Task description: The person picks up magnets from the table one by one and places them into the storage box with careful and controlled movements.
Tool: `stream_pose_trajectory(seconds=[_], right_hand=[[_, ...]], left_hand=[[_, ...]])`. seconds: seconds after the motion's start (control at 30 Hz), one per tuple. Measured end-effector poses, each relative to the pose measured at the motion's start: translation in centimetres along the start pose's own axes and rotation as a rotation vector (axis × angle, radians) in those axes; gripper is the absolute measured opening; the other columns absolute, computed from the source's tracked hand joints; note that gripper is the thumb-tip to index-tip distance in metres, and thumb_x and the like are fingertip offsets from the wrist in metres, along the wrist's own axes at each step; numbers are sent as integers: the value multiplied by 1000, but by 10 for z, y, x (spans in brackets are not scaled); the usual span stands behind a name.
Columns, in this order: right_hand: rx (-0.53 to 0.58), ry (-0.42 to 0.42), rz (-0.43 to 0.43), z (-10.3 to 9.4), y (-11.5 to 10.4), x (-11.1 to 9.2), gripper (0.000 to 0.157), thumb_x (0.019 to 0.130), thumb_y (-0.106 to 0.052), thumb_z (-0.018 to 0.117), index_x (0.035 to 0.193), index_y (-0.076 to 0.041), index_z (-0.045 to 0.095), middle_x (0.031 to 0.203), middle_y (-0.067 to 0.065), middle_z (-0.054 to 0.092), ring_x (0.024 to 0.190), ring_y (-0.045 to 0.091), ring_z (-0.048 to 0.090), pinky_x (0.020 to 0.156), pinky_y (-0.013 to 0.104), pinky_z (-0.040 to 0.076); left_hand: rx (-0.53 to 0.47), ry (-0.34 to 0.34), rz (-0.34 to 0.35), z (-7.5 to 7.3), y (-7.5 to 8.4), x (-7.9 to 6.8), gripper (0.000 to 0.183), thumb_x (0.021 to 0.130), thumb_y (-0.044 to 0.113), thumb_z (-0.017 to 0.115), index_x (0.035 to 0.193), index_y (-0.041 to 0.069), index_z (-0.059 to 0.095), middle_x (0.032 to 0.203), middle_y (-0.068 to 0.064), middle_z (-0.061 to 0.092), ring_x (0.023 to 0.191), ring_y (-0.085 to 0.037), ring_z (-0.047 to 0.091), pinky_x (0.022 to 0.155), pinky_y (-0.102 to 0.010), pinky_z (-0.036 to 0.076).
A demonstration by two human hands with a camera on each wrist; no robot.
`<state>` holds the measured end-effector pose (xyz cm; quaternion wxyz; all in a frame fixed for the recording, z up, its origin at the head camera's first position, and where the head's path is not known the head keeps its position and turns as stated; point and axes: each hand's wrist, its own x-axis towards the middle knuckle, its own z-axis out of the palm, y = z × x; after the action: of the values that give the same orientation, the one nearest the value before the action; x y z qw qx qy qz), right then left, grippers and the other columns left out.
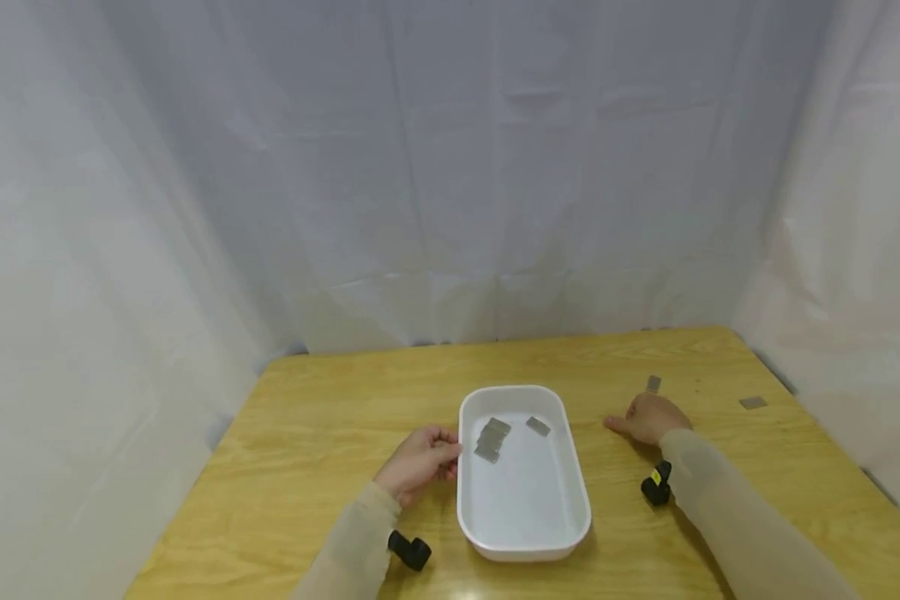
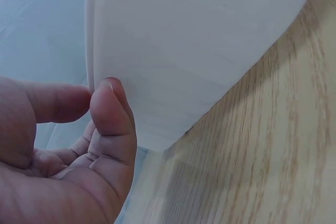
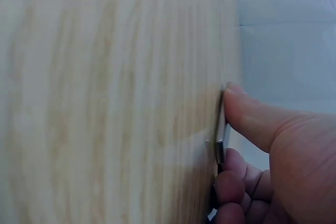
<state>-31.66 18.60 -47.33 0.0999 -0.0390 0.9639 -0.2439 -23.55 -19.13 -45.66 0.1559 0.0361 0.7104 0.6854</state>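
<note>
My left hand (image 1: pixel 417 462) grips the left side of a white rectangular tray (image 1: pixel 528 508), its thumb and a finger pinching the rim. Inside the tray, several small grey metal plates (image 1: pixel 492 440) overlap toward the left, and a single plate (image 1: pixel 537 426) lies apart at the back right. To the tray's right, my right hand (image 1: pixel 655 419) is low over the table. The right wrist view shows a thin metal plate (image 3: pixel 222 129) edge-on between its thumb and fingers; the head view hides this piece. Just beyond that hand lies another grey plate (image 1: pixel 653 383).
One more metal plate (image 1: pixel 753 402) lies near the right edge of the wooden table (image 1: pixel 330 417). Pale sheeting (image 1: pixel 450 208) hangs behind the table and along both sides. Each wrist carries a small black camera (image 1: pixel 411 552).
</note>
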Motion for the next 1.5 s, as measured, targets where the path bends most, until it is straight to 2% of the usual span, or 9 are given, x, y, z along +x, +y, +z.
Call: stream_pose_trajectory(seconds=[0.2,0.3,0.5,0.67,0.73,0.9,0.97,1.17,1.5], right_hand=[[-24,-20,1,-2,0,9,57,87,-56,62,96,0,69,103,17,67,84,27,61,69,44,51],[-37,-24,5,-2,-2,13,56,88,-53,62,99,2,68,103,18,67,86,28,62,71,46,51],[-14,-20,4,-3,-8,18,52,91,-49,60,98,1,67,99,14,66,77,23,57,66,41,49],[53,-4,-51,-8,-1,18,56,93,-48,57,108,6,65,106,21,65,91,35,61,74,47,51],[82,8,-86,-10,3,17,55,94,-45,56,107,8,64,102,22,65,89,34,61,73,45,51],[138,13,-103,-13,10,15,42,94,-41,59,96,0,66,88,11,60,74,22,52,62,33,43],[144,8,-101,-13,9,13,40,92,-43,62,97,-3,66,92,9,60,79,22,53,66,33,43],[152,-4,-119,-9,6,11,44,86,-40,69,103,0,61,101,12,62,90,26,54,77,42,46],[142,18,-113,-2,7,16,37,85,-36,71,99,-2,63,95,9,63,84,24,56,74,41,47]], left_hand=[[8,-5,-5,0,2,-3,24,96,4,54,111,-13,48,90,-15,57,70,-15,56,62,-25,49],[12,-4,-9,0,2,-4,23,96,4,55,110,-13,48,90,-15,57,70,-15,56,61,-25,49],[8,-1,-7,0,0,-3,25,96,4,55,112,-14,48,90,-15,57,70,-15,56,62,-24,50],[1,-12,-6,1,1,-2,28,96,4,54,114,-15,47,92,-17,57,71,-15,57,63,-25,50],[4,-12,-10,1,2,-2,28,96,4,54,115,-16,47,93,-17,57,71,-15,57,64,-26,50],[12,-12,-13,2,3,-3,28,96,3,53,115,-16,47,94,-18,57,71,-15,57,65,-27,50],[14,-9,-10,1,3,-4,28,96,4,54,115,-16,47,93,-18,57,71,-15,57,64,-27,50],[22,-4,-4,0,5,-4,27,96,4,54,114,-15,47,91,-16,57,71,-15,56,63,-25,50],[26,7,-16,-1,5,-3,26,96,4,54,113,-14,49,92,-16,57,71,-15,57,63,-25,50]])
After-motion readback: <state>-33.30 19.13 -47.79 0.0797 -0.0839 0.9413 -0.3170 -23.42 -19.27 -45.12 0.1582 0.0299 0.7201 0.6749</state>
